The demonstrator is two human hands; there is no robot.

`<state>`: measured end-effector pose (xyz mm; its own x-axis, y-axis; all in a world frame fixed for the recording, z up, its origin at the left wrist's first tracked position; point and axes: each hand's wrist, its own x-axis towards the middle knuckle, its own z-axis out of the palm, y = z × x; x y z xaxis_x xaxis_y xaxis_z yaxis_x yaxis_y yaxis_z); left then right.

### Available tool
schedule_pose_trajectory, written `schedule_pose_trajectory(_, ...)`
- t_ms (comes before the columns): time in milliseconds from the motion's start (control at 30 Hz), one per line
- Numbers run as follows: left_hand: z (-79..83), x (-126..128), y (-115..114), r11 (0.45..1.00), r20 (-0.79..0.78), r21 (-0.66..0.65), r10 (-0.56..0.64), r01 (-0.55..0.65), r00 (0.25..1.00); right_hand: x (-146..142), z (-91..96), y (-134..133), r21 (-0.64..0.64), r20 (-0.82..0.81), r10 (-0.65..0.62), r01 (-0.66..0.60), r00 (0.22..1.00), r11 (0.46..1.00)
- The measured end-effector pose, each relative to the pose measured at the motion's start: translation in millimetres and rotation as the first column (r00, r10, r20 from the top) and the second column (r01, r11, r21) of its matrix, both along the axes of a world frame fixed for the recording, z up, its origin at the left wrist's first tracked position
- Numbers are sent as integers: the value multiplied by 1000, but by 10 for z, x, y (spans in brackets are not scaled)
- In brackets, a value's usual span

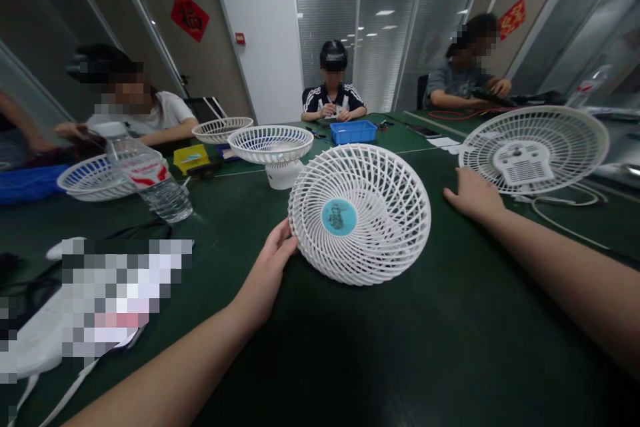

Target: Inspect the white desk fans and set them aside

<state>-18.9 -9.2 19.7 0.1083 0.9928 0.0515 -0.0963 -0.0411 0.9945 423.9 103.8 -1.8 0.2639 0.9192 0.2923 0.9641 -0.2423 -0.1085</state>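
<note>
A white round fan grille with a blue centre disc stands tilted towards me in the middle of the table. My left hand is closed on its left rim, thumb in front and the other fingers partly hidden behind. To the right lies a larger white fan guard with a vented plate at its centre. Against its lower left rim is my right hand, back of the hand up, thumb out to the left. The ends of its fingers are hidden, so whether they grip the rim cannot be made out.
More white fan baskets, one on a pedestal, stand behind to the left. A water bottle leans nearby. Farther back are a yellow bin and a blue tray. A white cable trails at right. Several people sit around the table.
</note>
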Motion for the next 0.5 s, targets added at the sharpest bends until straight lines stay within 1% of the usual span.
schedule_pose_trajectory(67, -12, -4, 11, 1000, -1, -18, 14, -14, 1000, 165, -33, 69, -42, -13, -141, 140, 990, 989)
schedule_pose_trajectory(100, -24, -9, 21, 1000, -2, -23, 13, -13, 1000, 226, -41, 87, -73, -18, -190, 188, 982, 979)
schedule_pose_trajectory(133, -40, -17, 34, 1000, -2, -23, 7, -7, 1000, 274, -46, 95, -103, -21, -222, 219, 975, 970)
schedule_pose_trajectory(200, -78, -31, 64, 1000, 5, -9, -3, 3, 1000, 339, -51, 92, -148, -16, -241, 236, 970, 960)
schedule_pose_trajectory(300, -128, -38, 96, 1000, 22, 0, 2, -2, 1000, 353, -46, 63, -196, -13, -206, 199, 978, 960)
schedule_pose_trajectory(367, -143, -33, 99, 1000, 16, -16, 20, -19, 1000, 285, -36, 51, -223, -23, -146, 138, 989, 965)
schedule_pose_trajectory(433, -148, -28, 93, 999, 7, -22, 35, -35, 999, 134, -28, 56, -231, -37, -64, 54, 997, 971)
schedule_pose_trajectory(500, -151, -27, 88, 999, 6, -2, 33, -33, 999, -98, -23, 76, -220, -54, 48, -58, 997, 974)
